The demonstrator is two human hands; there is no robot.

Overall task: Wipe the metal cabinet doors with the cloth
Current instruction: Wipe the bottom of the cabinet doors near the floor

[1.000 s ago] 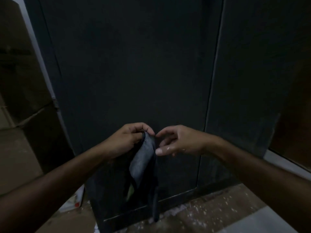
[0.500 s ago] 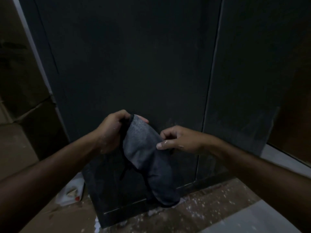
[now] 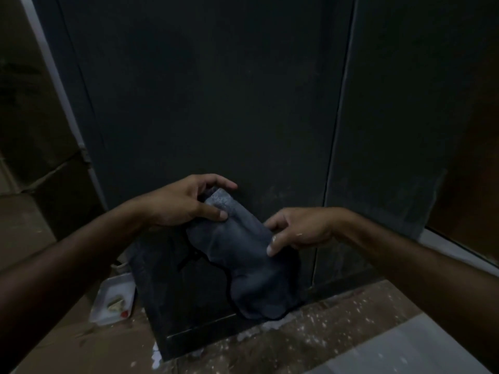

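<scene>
Wiping looks not yet begun: the left hand (image 3: 186, 203) grips the top of the cloth (image 3: 243, 263) hanging between the hands before the cabinet doors (image 3: 216, 103), while the right hand (image 3: 299, 230) touches its edge, grip unclear.

Down on the floor at the left lies a white tray (image 3: 118, 283), shallow and tilted in view. A yellowish scrap (image 3: 116, 303) sits in it, with a small red bit (image 3: 124, 313) just beside that near the lower rim. The tray rests on a brown sheet (image 3: 81, 346), cardboard by the look of it. Across the middle, the floor (image 3: 310, 336) is dark and speckled with white flecks, and a pale smooth slab (image 3: 405, 352) takes the lower right corner. Far left, dim brown boxes (image 3: 32, 168) stand behind a slanting white strip (image 3: 54, 76). At the right edge is a brown panel (image 3: 469, 184) with a white ledge (image 3: 453, 249) below it.
</scene>
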